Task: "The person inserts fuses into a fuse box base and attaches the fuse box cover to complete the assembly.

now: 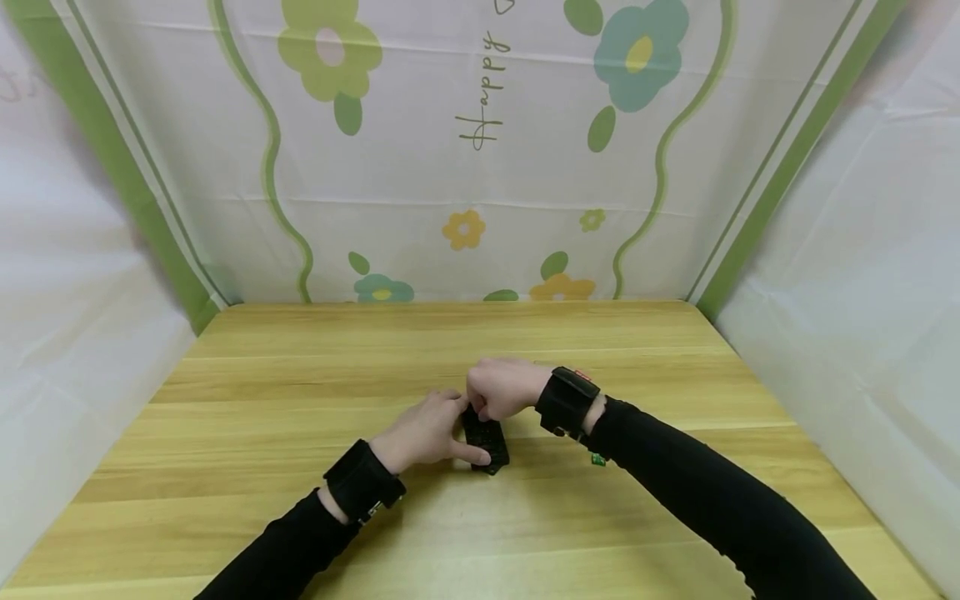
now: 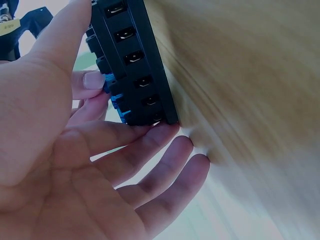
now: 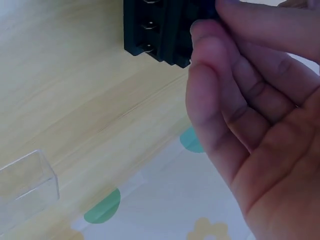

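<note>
On the table a black block (image 1: 486, 442), apparently a fuse block, has a row of slots with metal contacts along its side. My left hand (image 1: 427, 429) grips it, thumb on the near end and fingertips at the far end. Small blue pieces (image 2: 120, 107) show along its top face in the left wrist view. Above the block's far end is my right hand (image 1: 506, 387), fingers curled. In the left wrist view its fingertips (image 2: 93, 80) meet a blue piece; the right wrist view shows thumb and index finger closed there, largely hiding it.
A small green item (image 1: 597, 459) lies beside my right forearm. In the right wrist view a clear plastic box or cover (image 3: 27, 192) sits on the wooden table (image 1: 300, 375). Flower-printed cloth (image 1: 405, 167) hangs behind the table, with white cloth at both sides.
</note>
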